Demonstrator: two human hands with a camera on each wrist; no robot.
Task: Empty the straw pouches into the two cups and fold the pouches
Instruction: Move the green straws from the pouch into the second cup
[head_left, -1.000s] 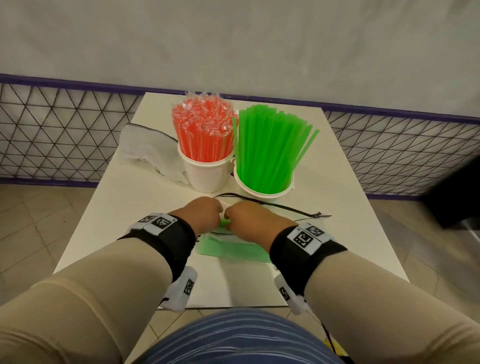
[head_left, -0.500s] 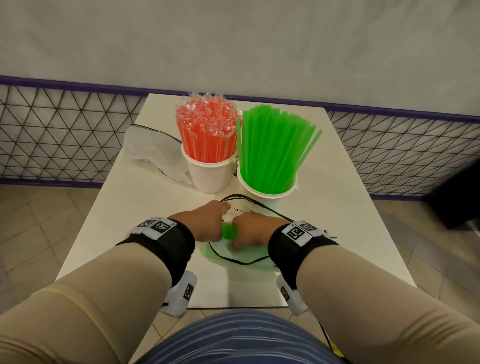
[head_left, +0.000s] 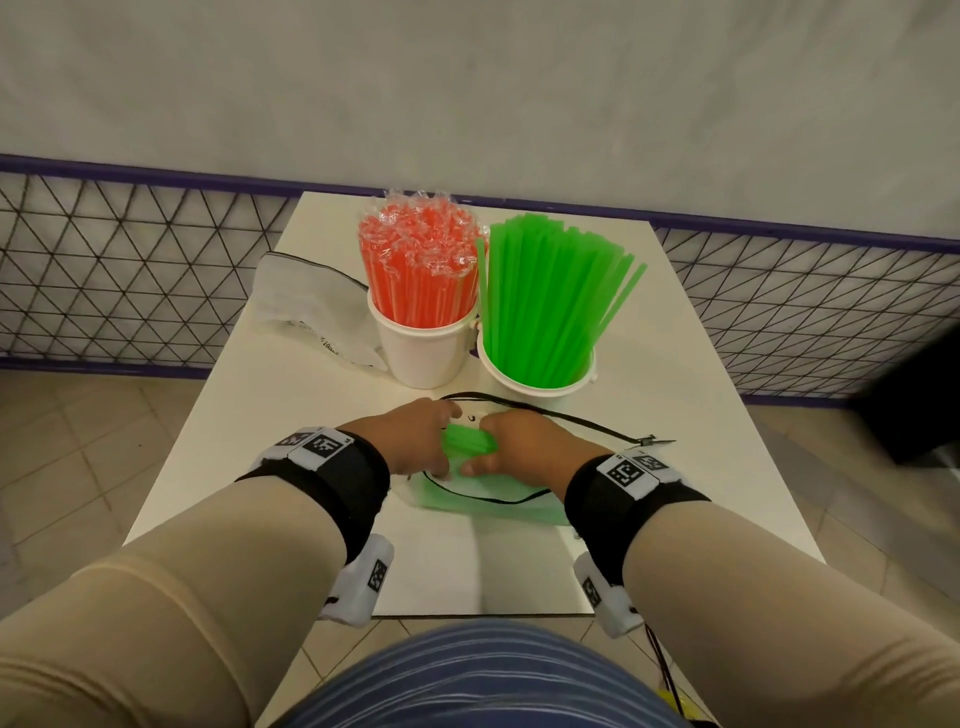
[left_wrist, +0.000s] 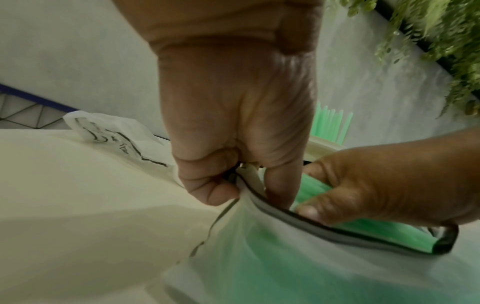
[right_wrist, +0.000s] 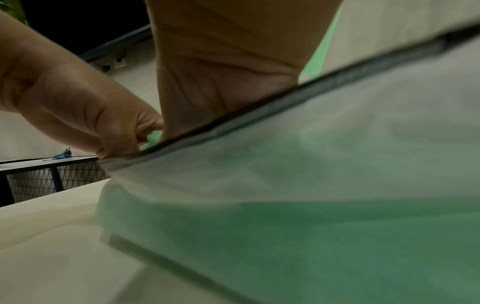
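A translucent white pouch (head_left: 488, 506) with a black zip rim lies near the table's front edge, and green straws show through it. My left hand (head_left: 434, 447) pinches the rim at the pouch mouth (left_wrist: 235, 183). My right hand (head_left: 511, 441) reaches into the mouth and grips a bundle of green straws (head_left: 465, 441), seen closer in the left wrist view (left_wrist: 314, 190). Behind the hands stand two white cups: the left cup (head_left: 423, 353) holds wrapped orange straws (head_left: 421, 270), the right cup (head_left: 540, 397) holds green straws (head_left: 545, 301). In the right wrist view the pouch (right_wrist: 311, 185) fills the frame.
An empty white pouch (head_left: 306, 306) lies crumpled at the back left beside the orange cup. A black cord (head_left: 597, 428) from the pouch trails to the right. The white table (head_left: 701, 493) is small; a mesh fence and tiled floor surround it.
The pouch mouth has opened into a wider black loop pulled toward me. My right hand has gone deeper into it and closed round the green straws. The left hand stays on the rim.
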